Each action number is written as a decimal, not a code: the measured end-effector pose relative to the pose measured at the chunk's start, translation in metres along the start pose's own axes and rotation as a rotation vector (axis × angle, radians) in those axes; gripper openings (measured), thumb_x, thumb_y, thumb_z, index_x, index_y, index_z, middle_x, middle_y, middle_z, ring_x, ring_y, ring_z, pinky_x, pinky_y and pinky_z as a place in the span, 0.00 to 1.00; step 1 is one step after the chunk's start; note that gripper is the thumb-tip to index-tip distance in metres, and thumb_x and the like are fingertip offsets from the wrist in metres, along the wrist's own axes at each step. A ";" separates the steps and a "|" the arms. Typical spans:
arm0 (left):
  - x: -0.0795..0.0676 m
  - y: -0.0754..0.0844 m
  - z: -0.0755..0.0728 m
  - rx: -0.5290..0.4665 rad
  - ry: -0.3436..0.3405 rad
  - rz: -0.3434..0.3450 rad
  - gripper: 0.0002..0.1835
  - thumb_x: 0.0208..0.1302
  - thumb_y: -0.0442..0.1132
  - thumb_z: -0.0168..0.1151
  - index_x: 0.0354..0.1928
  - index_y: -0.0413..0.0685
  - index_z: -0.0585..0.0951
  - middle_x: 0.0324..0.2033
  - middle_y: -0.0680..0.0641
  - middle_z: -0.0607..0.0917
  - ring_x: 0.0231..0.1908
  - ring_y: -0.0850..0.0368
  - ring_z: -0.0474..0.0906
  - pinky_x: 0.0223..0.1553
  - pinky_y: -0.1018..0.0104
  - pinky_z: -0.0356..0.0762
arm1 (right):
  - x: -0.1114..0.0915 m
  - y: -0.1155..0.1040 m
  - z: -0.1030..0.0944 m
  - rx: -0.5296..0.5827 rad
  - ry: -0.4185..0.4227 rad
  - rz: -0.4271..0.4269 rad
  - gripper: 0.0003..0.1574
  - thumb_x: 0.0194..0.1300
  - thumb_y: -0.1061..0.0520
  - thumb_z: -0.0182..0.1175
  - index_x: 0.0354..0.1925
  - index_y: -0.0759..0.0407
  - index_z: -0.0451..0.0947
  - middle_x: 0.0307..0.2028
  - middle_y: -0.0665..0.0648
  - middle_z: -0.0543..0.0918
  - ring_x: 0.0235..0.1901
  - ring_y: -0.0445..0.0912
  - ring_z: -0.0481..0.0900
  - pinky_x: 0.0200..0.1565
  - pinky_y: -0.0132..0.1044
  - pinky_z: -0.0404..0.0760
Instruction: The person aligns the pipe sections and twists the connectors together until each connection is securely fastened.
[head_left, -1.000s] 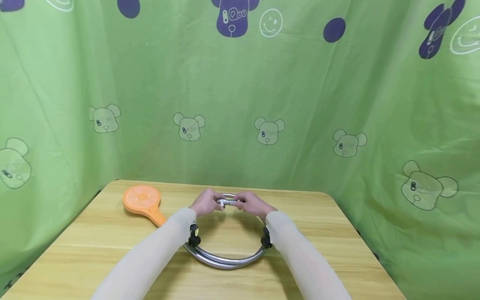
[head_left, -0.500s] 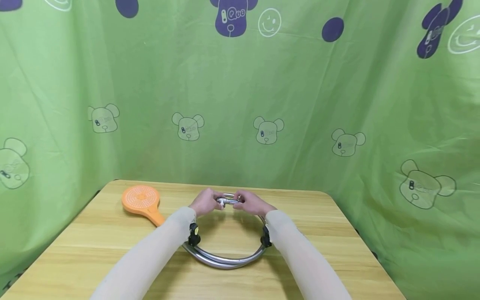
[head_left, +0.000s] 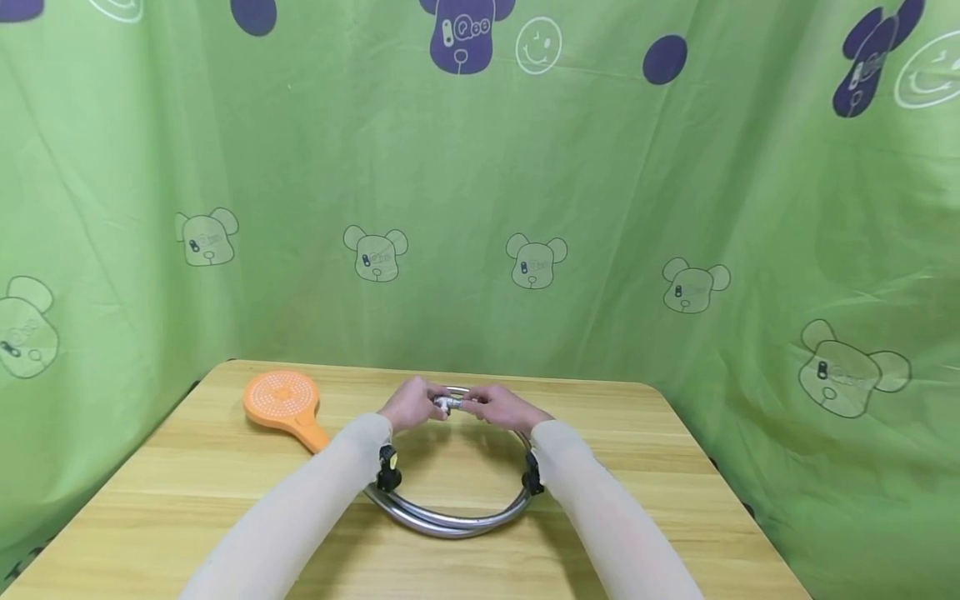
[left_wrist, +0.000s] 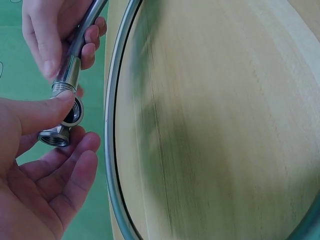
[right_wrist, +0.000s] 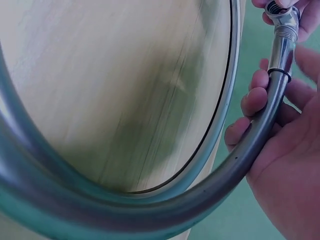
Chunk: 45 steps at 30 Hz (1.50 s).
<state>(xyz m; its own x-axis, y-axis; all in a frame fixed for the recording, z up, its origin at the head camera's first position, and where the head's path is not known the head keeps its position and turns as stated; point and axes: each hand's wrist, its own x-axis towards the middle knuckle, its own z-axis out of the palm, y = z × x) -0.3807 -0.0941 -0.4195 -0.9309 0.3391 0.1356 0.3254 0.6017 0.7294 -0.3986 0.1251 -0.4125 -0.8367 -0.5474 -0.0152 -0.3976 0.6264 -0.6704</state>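
My left hand (head_left: 408, 406) pinches a small chrome tee fitting (left_wrist: 56, 136) between thumb and fingers, its threaded openings showing in the left wrist view. Fixed in line with it is the metal end sleeve (right_wrist: 281, 56) of a grey shower hose (head_left: 450, 527), with some thread visible between sleeve and fitting. My right hand (head_left: 508, 407) holds the hose by this end, fingers curled behind it and thumb beside the sleeve. The rest of the hose lies coiled in a ring on the table, beneath both wrists.
An orange shower head (head_left: 282, 395) lies face up at the left, its handle partly behind the left sleeve. The wooden table (head_left: 645, 467) ends at a green patterned curtain (head_left: 465, 317) behind and at both sides.
My right fingers loosened and spread on the hose end half a second ago, then closed on it again, nearer the tee fitting. The left hand has kept its place.
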 end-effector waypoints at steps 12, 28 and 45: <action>0.000 0.000 -0.002 -0.031 0.004 -0.011 0.19 0.54 0.31 0.73 0.50 0.45 0.87 0.33 0.51 0.88 0.31 0.57 0.77 0.37 0.65 0.75 | -0.001 -0.001 -0.003 -0.003 0.012 -0.010 0.14 0.75 0.55 0.56 0.40 0.66 0.79 0.28 0.56 0.76 0.25 0.42 0.67 0.27 0.32 0.67; 0.000 0.004 0.001 -0.044 -0.006 -0.030 0.18 0.56 0.31 0.72 0.50 0.45 0.87 0.33 0.52 0.88 0.31 0.57 0.77 0.37 0.64 0.74 | -0.003 0.003 -0.002 0.066 0.043 -0.016 0.08 0.68 0.60 0.63 0.43 0.60 0.75 0.31 0.54 0.75 0.28 0.43 0.68 0.29 0.33 0.69; -0.002 0.005 0.003 -0.069 0.009 -0.033 0.19 0.54 0.29 0.73 0.50 0.44 0.87 0.34 0.50 0.89 0.33 0.57 0.78 0.38 0.65 0.75 | -0.002 0.004 -0.001 0.049 0.023 -0.041 0.10 0.70 0.57 0.63 0.47 0.58 0.77 0.28 0.53 0.73 0.27 0.43 0.68 0.28 0.33 0.68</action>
<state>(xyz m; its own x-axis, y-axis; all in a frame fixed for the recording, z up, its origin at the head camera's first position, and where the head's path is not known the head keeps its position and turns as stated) -0.3772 -0.0895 -0.4180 -0.9427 0.3127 0.1166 0.2824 0.5614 0.7779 -0.3992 0.1291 -0.4144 -0.8287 -0.5589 0.0293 -0.4131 0.5757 -0.7056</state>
